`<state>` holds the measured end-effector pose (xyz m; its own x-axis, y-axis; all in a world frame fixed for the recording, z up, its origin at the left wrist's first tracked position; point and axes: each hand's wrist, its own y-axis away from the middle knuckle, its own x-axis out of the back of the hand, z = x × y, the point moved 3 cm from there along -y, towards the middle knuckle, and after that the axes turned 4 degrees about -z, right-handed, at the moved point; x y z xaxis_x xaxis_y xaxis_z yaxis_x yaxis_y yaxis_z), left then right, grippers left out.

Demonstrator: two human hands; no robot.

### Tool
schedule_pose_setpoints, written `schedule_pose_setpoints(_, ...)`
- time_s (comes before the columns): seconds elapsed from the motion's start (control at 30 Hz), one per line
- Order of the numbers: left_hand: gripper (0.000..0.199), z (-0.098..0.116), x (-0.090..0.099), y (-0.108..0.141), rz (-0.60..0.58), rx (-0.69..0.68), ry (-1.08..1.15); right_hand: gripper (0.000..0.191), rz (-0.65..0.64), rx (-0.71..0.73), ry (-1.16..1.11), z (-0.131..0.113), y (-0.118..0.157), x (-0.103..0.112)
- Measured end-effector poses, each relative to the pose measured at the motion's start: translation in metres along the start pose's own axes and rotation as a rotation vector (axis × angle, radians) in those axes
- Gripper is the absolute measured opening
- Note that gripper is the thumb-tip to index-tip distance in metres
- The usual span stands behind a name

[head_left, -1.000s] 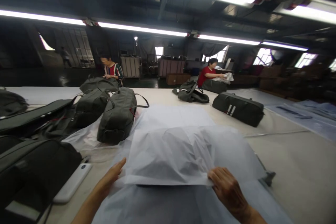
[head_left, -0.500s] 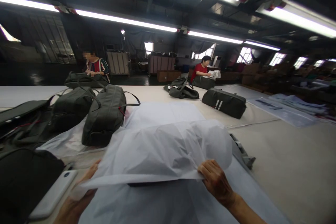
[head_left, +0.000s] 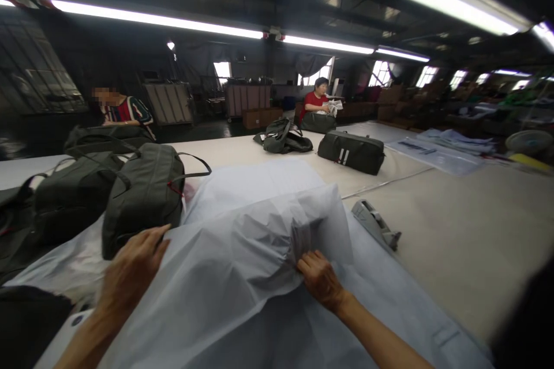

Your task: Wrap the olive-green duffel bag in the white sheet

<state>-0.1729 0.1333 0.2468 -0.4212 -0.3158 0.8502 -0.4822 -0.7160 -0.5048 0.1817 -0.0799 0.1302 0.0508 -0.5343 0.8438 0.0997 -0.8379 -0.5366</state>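
A white translucent plastic bag (head_left: pixel 242 242) lies in front of me, bulging and creased over a bulky shape that it hides. My left hand (head_left: pixel 134 262) is at the bag's left edge, fingers bent and closed on the plastic. On the right, my right hand (head_left: pixel 320 279) grips a bunched fold of the same bag in a closed fist. More flat white plastic (head_left: pixel 268 181) lies beneath and behind it. A dark green duffel bag (head_left: pixel 145 190) stands just beyond my left hand. Close to my left forearm is a white phone (head_left: pixel 69 328), partly covered.
More dark green bags (head_left: pixel 78 187) crowd the left. A striped duffel (head_left: pixel 350 151) and a slumped bag (head_left: pixel 285 135) sit farther back on the pale table (head_left: pixel 441 225). A grey device (head_left: pixel 375 223) lies right of the plastic. Two people (head_left: pixel 318 98) work across the table.
My left hand has risen and moved forward along the plastic's edge. My right hand has shifted slightly left, bunching the plastic; the dark strip under its near edge is now covered. The view has turned right.
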Motion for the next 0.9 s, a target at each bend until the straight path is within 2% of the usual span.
schedule_pose_setpoints(0.07,0.037,0.082,-0.010,-0.038,-0.005,-0.298,0.038,0.022,-0.019,-0.023,0.007,0.002,0.001,-0.003)
schedule_pose_setpoints(0.13,0.038,0.158,-0.038,-0.054,-0.103,-0.573,0.061,0.020,-0.033,-0.044,0.014,0.004,0.002,-0.006)
schedule_pose_setpoints(0.17,0.040,0.187,-0.054,-0.055,-0.149,-0.658,0.060,0.019,-0.037,-0.052,0.017,0.005,0.003,-0.007)
schedule_pose_setpoints(0.2,0.044,0.209,-0.070,-0.053,-0.203,-0.709,0.059,0.019,-0.040,-0.059,0.019,0.006,0.003,-0.008)
schedule_pose_setpoints(0.27,0.057,0.233,-0.098,-0.044,-0.280,-0.755,0.045,0.020,-0.041,-0.079,0.020,0.007,0.004,-0.012)
schedule_pose_setpoints(0.33,0.069,0.236,-0.116,-0.036,-0.300,-0.755,0.014,0.022,-0.036,-0.102,0.019,0.008,0.005,-0.016)
schedule_pose_setpoints(0.4,0.076,0.230,-0.124,-0.034,-0.279,-0.755,-0.023,0.023,-0.022,-0.115,0.022,0.010,0.005,-0.021)
schedule_pose_setpoints(0.53,0.082,0.223,-0.128,-0.036,-0.242,-0.770,-0.076,0.023,-0.012,-0.119,0.029,0.013,0.004,-0.028)
schedule_pose_setpoints(0.7,0.081,0.228,-0.127,-0.036,-0.246,-0.758,-0.082,0.012,-0.123,-0.156,-0.067,0.019,0.020,-0.019)
schedule_pose_setpoints(0.8,0.076,0.230,-0.126,-0.036,-0.266,-0.756,-0.075,0.014,-0.111,-0.357,-0.232,0.031,0.060,0.002)
schedule_pose_setpoints(0.9,0.071,0.230,-0.128,-0.036,-0.263,-0.773,-0.067,0.012,-0.017,-0.793,-0.472,0.044,0.130,0.033)
